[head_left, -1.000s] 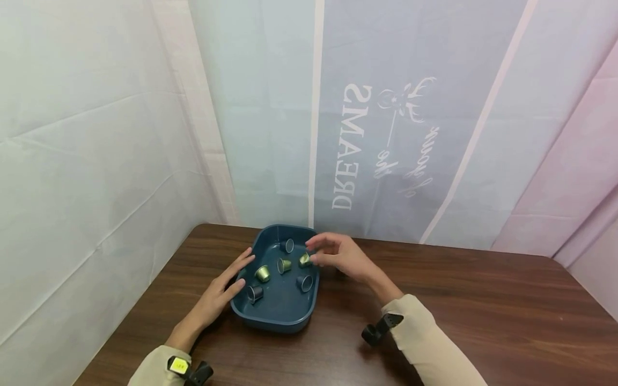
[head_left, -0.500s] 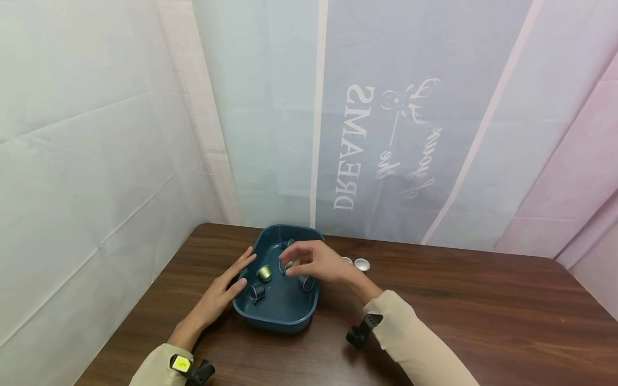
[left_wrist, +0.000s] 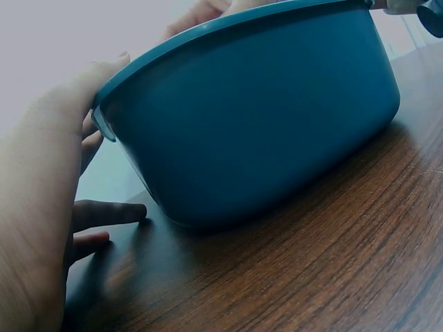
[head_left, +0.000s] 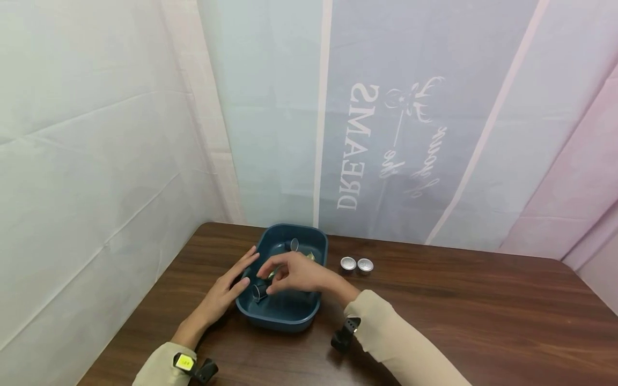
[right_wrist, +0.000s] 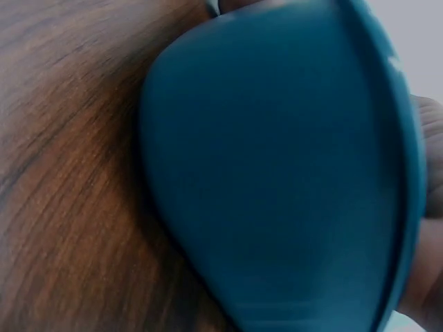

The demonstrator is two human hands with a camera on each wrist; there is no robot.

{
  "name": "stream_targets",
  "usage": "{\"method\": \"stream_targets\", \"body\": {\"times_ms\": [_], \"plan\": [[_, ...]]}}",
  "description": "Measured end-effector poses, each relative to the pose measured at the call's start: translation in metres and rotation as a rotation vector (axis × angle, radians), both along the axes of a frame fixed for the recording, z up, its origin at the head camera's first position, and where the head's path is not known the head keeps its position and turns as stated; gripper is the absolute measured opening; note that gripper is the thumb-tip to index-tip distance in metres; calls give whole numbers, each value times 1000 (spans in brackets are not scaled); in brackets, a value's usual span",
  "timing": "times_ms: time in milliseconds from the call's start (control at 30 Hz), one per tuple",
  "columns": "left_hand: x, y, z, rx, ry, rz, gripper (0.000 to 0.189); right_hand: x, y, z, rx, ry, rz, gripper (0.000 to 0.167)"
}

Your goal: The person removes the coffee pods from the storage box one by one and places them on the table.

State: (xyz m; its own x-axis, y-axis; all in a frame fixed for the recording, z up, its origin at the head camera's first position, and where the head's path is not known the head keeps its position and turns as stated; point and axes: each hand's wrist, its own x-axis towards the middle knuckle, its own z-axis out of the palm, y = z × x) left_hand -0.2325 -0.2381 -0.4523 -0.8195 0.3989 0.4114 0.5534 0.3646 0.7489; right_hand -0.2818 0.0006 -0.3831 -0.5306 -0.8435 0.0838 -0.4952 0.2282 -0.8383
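Observation:
A blue plastic bin [head_left: 299,324] stands on the table with several coffee capsules in it. My left hand [head_left: 219,292] rests on its left rim, fingers mostly straight, with the thumb over the edge in the left wrist view. Inside the bin, my right hand [head_left: 299,273] hovers with thumb and index finger apart and bent. Close to those fingertips are a dark capsule [head_left: 259,292] and a green capsule [head_left: 272,275], the green one partly covered by the hand. Another dark capsule [head_left: 294,245] lies at the far end. A green-gold capsule [head_left: 311,256] shows just behind the right hand.
Two silver-topped capsules [head_left: 348,264] stand side by side on the wooden table [head_left: 458,300], right of the bin. A printed curtain [head_left: 386,134] hangs behind the table, and pale cloth [head_left: 96,161] hangs on the left.
My right hand has moved left and nearer across the bin, from its right rim to the capsules on the left side. The two capsules on the table have come into view. My left hand stays put.

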Motion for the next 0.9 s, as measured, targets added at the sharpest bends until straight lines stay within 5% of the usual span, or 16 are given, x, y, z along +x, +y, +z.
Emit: {"method": "stream_targets", "body": {"times_ms": [900], "plan": [[0, -1, -1, -14, 25, -13, 50, -3, -22, -15, 171, 119, 9, 32]]}}
